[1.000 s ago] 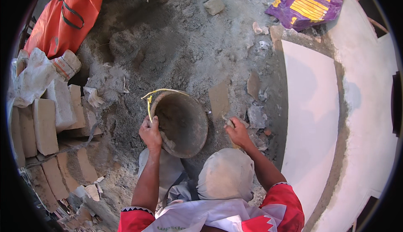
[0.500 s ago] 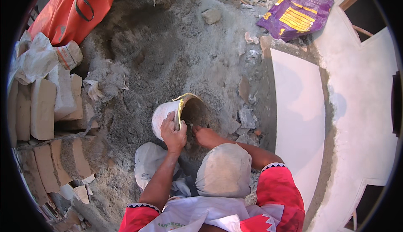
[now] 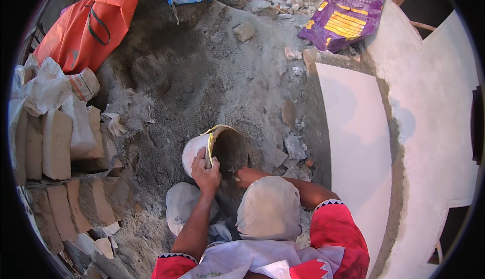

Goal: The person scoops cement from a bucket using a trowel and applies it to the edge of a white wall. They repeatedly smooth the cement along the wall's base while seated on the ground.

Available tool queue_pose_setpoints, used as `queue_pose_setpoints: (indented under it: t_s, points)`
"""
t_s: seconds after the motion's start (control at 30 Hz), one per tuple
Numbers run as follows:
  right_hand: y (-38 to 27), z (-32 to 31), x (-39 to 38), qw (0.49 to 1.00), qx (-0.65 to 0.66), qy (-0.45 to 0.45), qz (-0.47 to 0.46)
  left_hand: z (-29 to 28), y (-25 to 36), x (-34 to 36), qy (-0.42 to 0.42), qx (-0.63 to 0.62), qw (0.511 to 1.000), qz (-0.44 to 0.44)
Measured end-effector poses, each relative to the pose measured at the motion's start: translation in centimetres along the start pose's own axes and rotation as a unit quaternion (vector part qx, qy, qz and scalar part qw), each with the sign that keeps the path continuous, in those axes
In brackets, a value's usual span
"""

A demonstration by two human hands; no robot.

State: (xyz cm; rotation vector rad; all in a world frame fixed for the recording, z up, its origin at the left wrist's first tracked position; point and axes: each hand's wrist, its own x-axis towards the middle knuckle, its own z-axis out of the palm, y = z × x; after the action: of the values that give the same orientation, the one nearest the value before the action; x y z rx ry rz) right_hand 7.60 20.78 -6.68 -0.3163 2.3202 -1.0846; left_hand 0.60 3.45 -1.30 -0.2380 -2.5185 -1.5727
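In the head view, the bucket [image 3: 194, 148] tilts just below the frame's centre, mouth facing right. It looks stiff, probably light unless loaded, dusty rather than slippery; the rim seems the best hold, and the left hand [image 3: 205, 174] grips it there. The right hand [image 3: 247, 176] is at the mouth, its fingers partly hidden, so I cannot tell what it holds; the bucket's shadowed inside is hard to make out.
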Motion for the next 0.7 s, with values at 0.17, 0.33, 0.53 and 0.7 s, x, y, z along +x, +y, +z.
queue_pose_setpoints:
  t_s: [0.17, 0.33, 0.53, 0.7]
  points:
    - [-1.4, -1.9, -0.2, 0.983, 0.183, -0.020, 0.027, 0.7, 0.4, 0.6, -0.008, 0.006, 1.000, -0.005]
    - [0.8, -0.5, -2.1, 0.966, 0.227, 0.106, 0.070, -0.9, 0.1, 2.7, -0.007, -0.011, 0.995, -0.095]
    - [2.3, -2.6, -7.8, 0.971, 0.154, 0.095, 0.154, -1.7, -1.1, 5.0, 0.023, -0.069, 0.987, -0.145]
    - [3.6, -5.8, -10.9, 0.947, 0.289, 0.087, 0.109, -3.4, -2.1, 6.0, 0.003, -0.061, 0.984, -0.167]
